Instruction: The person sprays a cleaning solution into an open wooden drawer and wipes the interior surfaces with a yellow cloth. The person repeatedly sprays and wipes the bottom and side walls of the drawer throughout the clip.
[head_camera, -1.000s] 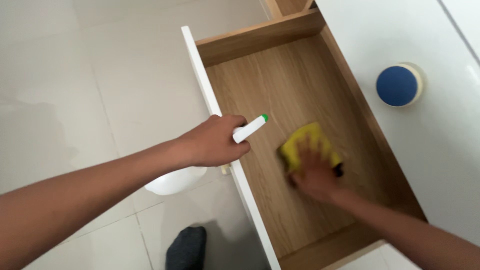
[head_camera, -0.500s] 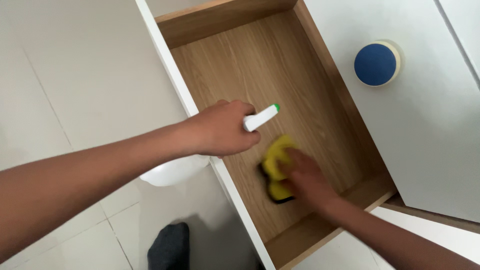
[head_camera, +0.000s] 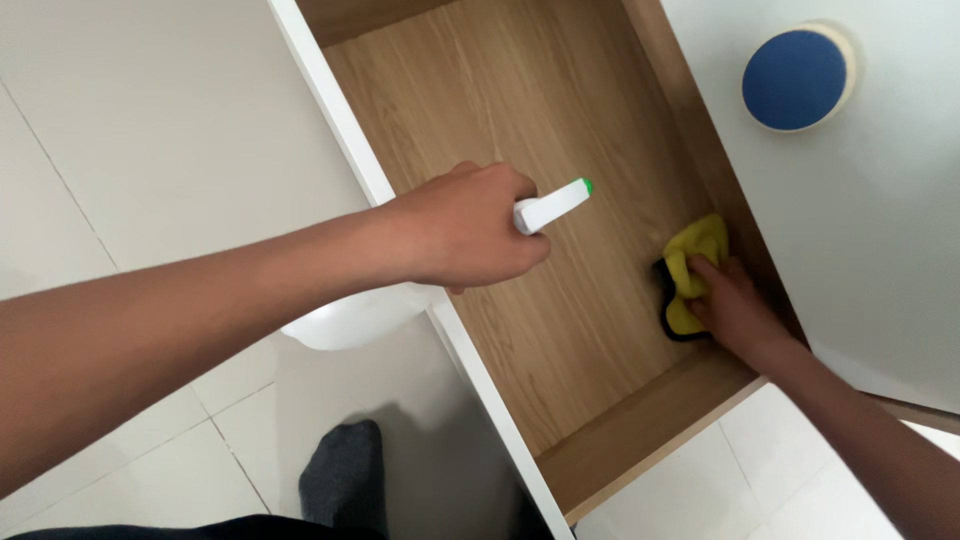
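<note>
My left hand (head_camera: 470, 227) grips a white spray bottle (head_camera: 352, 315) whose green-tipped nozzle points out over an open wooden drawer (head_camera: 520, 110). The bottle's body hangs below the hand, outside the drawer's white front panel (head_camera: 340, 120). My right hand (head_camera: 733, 305) presses a yellow cloth (head_camera: 692, 260) with a dark edge onto the drawer bottom, close against the drawer's right wall.
A round blue-topped container (head_camera: 797, 77) stands on the white cabinet top (head_camera: 880, 220) to the right of the drawer. Pale floor tiles (head_camera: 150, 130) lie to the left. My foot in a dark sock (head_camera: 345, 480) is on the floor beside the drawer front.
My right hand has slid the yellow cloth from the drawer's middle to its right wall. The left hand with the spray bottle has stayed over the drawer's edge. The view has shifted.
</note>
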